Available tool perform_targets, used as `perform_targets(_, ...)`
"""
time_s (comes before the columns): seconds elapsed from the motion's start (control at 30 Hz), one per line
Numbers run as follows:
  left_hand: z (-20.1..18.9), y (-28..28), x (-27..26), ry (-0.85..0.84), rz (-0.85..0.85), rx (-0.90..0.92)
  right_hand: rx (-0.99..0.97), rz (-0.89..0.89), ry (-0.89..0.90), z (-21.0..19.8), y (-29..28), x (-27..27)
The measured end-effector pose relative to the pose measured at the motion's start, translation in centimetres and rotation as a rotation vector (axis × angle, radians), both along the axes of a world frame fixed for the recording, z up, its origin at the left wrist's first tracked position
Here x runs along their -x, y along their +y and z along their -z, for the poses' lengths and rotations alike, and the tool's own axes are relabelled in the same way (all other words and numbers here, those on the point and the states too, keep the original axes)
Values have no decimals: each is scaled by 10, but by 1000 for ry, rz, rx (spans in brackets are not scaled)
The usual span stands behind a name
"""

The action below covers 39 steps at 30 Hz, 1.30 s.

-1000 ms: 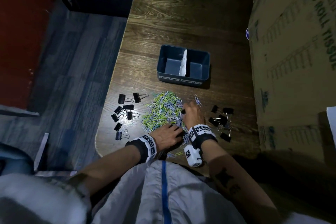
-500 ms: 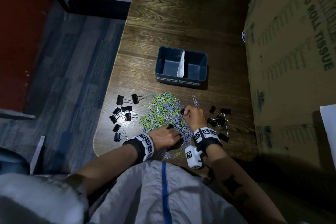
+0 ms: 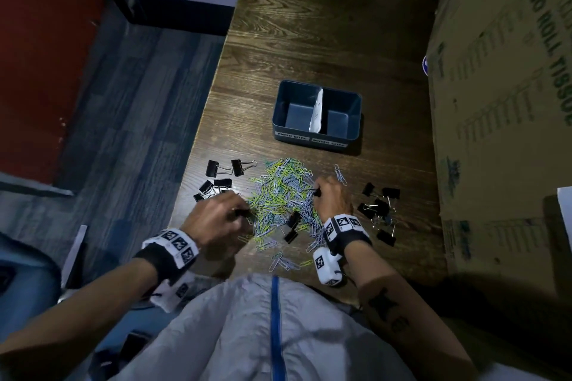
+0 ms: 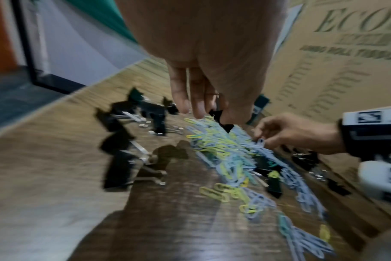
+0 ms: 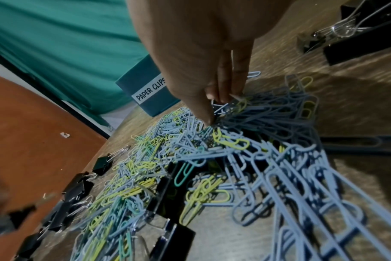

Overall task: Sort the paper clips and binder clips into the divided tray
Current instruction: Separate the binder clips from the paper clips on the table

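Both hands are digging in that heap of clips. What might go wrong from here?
Likely snags:
1. The left hand pinches a black binder clip over the paper clip pile; tangled paper clips may ride along.
2. The right hand picks at the pile's far edge, where loose clips might scatter across the table.
3. The tray's white divider leans, so clips could slip across.

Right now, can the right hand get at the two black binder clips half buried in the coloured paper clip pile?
Probably yes. The right hand is at the pile, and the two black binder clips lie just beside its wrist, only loose paper clips over them.
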<state>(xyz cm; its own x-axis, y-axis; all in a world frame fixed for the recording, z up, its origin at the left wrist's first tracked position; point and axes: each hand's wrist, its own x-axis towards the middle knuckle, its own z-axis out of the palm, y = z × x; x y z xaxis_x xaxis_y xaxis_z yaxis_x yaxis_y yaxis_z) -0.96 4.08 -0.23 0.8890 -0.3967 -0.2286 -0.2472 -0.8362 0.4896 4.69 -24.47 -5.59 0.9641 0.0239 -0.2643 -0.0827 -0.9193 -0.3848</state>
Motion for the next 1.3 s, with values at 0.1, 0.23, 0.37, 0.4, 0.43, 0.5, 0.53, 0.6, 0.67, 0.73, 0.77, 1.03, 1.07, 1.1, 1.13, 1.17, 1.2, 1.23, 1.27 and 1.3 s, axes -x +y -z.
perform_targets(0.1,10,22,2,20,-70,-141,-38,-4,-5,-5,0,-1)
perform_targets(0.23,26,27,6,9,-62,-247,-116,62,-32,-11,-3,-5)
perform_targets(0.37,25,18,9,-60,-94,-273,-229,217,-98,-28,-20,-12)
perform_targets(0.4,24,15,8,-92,-69,-278,-230,286,-111,-30,-30,-14)
perform_targets(0.43,23,11,7,-118,-37,-275,-220,364,-113,-33,-43,-16)
perform_targets(0.5,24,2,4,-144,42,-258,-179,516,-89,-33,-69,-15)
perform_targets(0.53,27,-4,1,-146,88,-257,-159,578,-65,-31,-81,-12)
perform_targets(0.6,30,-18,-3,-146,195,-262,-125,635,-41,-27,-98,-7)
perform_targets(0.67,29,-37,-6,-153,321,-248,-73,627,-50,-26,-104,-2)
perform_targets(0.73,28,-56,-8,-168,437,-252,13,596,-81,-27,-101,5)
perform_targets(0.77,28,-64,-9,-160,494,-259,52,565,-102,-30,-95,9)
perform_targets(1.03,33,-103,-23,-31,634,-355,-127,-263,179,-27,-22,53)
perform_targets(1.07,35,-105,-24,-13,599,-347,-135,-307,186,-24,-13,58)
perform_targets(1.1,36,-106,-24,4,553,-318,-120,-349,187,-22,-4,63)
perform_targets(1.13,37,-107,-25,29,499,-285,-100,-391,163,-15,3,67)
perform_targets(1.17,39,-108,-25,48,443,-250,-75,-422,153,-10,8,72)
perform_targets(1.2,41,-109,-26,59,387,-218,-55,-446,140,-7,12,76)
perform_targets(1.23,44,-109,-27,68,334,-191,-35,-459,136,-3,15,79)
perform_targets(1.27,46,-110,-27,75,280,-166,-14,-463,112,-1,16,82)
perform_targets(1.3,47,-110,-27,78,227,-140,1,-466,93,0,17,82)
